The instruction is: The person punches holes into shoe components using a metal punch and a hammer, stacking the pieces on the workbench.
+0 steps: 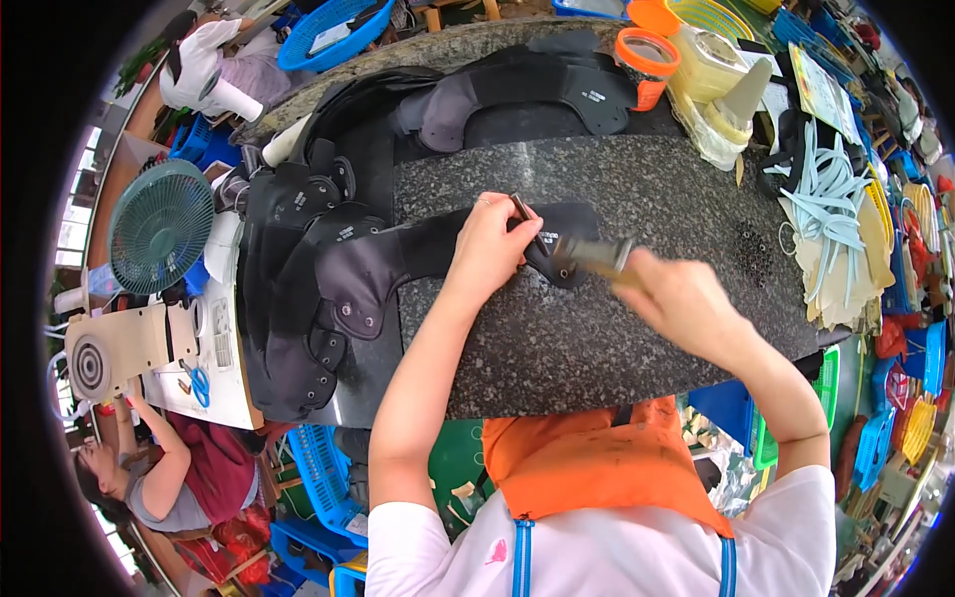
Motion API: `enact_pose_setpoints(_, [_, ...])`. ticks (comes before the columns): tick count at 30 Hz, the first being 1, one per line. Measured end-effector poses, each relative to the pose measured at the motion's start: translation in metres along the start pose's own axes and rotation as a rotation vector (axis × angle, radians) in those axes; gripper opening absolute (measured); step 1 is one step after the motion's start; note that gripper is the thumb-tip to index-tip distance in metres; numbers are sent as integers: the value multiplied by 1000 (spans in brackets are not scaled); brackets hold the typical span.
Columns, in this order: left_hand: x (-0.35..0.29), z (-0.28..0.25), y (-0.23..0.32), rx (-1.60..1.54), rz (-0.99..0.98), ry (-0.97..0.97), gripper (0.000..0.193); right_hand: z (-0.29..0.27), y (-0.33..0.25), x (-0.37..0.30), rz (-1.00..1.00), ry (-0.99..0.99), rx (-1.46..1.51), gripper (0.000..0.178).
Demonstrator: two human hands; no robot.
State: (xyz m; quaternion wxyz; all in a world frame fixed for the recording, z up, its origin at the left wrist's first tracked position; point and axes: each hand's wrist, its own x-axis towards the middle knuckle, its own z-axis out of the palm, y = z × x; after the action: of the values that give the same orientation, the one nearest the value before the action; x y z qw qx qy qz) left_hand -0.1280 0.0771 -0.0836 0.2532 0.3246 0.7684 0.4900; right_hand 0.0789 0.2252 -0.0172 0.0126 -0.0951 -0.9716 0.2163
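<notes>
On a speckled stone slab (537,358) lies a curved black leather piece (438,247), like a shoe upper, with metal eyelets in its lobes. My left hand (487,244) is closed around a thin dark punch rod (529,221), held tilted over the piece's right lobe. The rod's lower tip is hard to make out beside the hammer. My right hand (686,306) grips a hammer (589,256), smeared by motion, its head just right of the rod. Left of the slab are stacked several similar black pieces (284,289), some with eyelets set.
More black pieces (517,85) lie along the far edge. Loose small eyelets (758,254) are scattered at right, near pale blue straps (831,189). An orange-rimmed jar (647,60) stands at the back right. A green fan (161,227) and a co-worker (164,468) are at left.
</notes>
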Motion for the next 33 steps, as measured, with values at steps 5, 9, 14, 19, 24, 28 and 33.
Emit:
enact_pose_setpoints(5, [-44,-39,5,539,309,538,11,7,21,-4,-37,34,59,28])
enact_pose_setpoints(9, [-29,-103,-12,485,161,926,16,13,32,-7,229,113,349,24])
enact_pose_setpoints(14, [117,-69,-51,228,231,698,17,39,18,20,194,211,519,25])
enact_pose_setpoints(19, [158,-70,-51,-160,-86,545,14,35,14,23,227,189,555,23])
enact_pose_setpoints(24, [92,-52,28,-584,181,461,12,37,24,6,306,318,547,24])
enact_pose_setpoints(28, [-2,-58,2,-440,60,395,10,20,24,-6,47,370,518,26])
enact_pose_setpoints(33, [-61,-28,-17,346,236,721,7,28,4,8,-29,225,433,25])
